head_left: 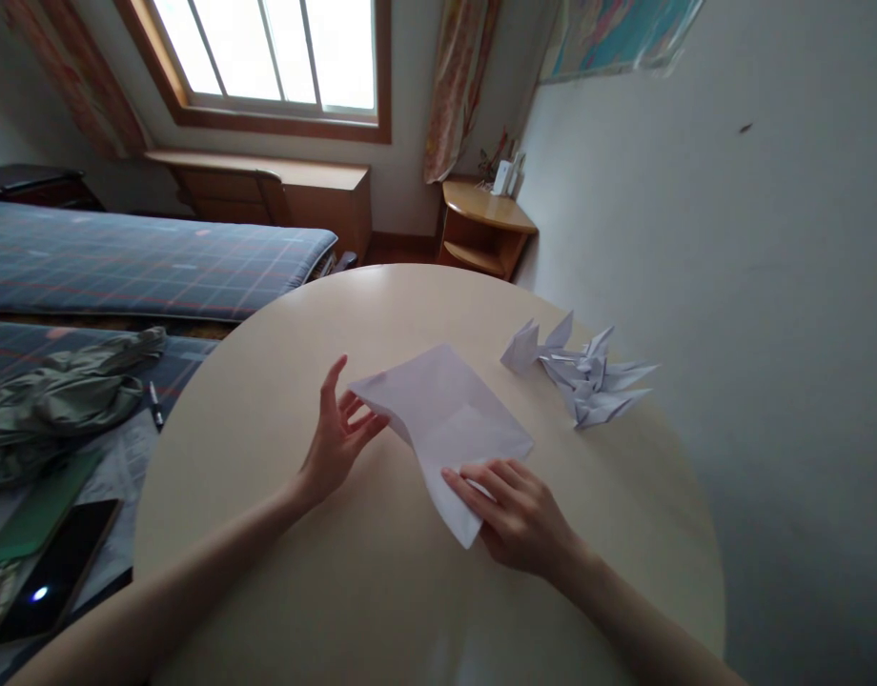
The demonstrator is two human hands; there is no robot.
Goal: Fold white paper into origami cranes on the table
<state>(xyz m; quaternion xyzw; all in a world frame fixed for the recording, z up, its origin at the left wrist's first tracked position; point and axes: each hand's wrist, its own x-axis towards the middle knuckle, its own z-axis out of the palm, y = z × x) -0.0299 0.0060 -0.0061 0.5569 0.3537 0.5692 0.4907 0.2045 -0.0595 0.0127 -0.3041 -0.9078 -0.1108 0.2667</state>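
A square sheet of white paper [457,410] lies over the round table, with its left corner lifted and its near edge curving up. At that raised corner is my left hand [342,429], its thumb standing apart and its fingers spread against the underside of the paper. My right hand [514,510] pinches the near right part of the sheet between thumb and fingers, close to the lower corner. Folded white paper shapes [588,372] with pointed tips sit in a cluster to the right, beyond my right hand.
The pale round table [267,381] stands beside a white wall [767,286] on the right. Left of it are plaid mattresses [145,257], a crumpled grey-green cloth [67,400], a pen [155,407] and a dark phone [59,572]. A corner shelf [488,205] stands behind.
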